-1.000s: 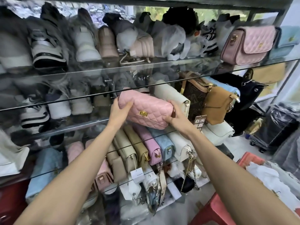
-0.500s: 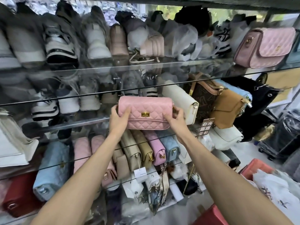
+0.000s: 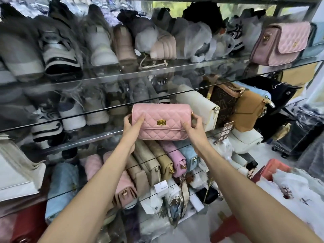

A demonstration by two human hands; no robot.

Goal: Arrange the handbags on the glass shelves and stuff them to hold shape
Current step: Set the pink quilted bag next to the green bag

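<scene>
Two hands, left hand and right hand, fingers curled round quilted pink handbag, rectangular, gold clasp, at glass shelf edge.

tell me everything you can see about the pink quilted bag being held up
The pink bag is a small rectangular flap bag, in what looks like smooth diamond-quilted leather. A gold clasp sits centred at the flap's lower edge, and the flap is closed. It is held upright and nearly level, front facing the camera, before the middle glass shelf. The left hand grips its left end and the right hand its right end. A white bag stands just to its right.
</scene>
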